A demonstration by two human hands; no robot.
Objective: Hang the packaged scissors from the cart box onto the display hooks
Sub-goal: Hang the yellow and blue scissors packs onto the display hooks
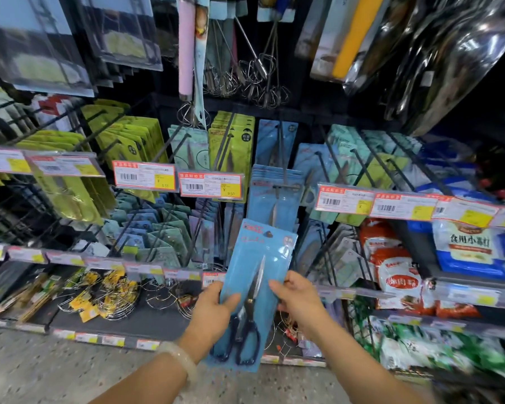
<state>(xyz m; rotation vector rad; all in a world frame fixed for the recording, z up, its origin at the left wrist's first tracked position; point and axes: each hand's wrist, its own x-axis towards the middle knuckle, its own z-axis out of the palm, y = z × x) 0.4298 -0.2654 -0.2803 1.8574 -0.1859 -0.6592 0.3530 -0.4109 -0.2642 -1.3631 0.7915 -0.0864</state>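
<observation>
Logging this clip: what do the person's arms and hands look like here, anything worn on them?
Both forearms are bare, with no sleeves or gloves in view. The left hand has a pale, smooth, rounded bangle around its wrist, milky and slightly translucent in look. The right hand and its wrist show no jewellery or watch. No rings can be made out on either hand; the fingers are slightly blurred.

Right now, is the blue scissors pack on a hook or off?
Off. Both hands, left hand and right hand, hold the scissors pack below the hook.
</observation>
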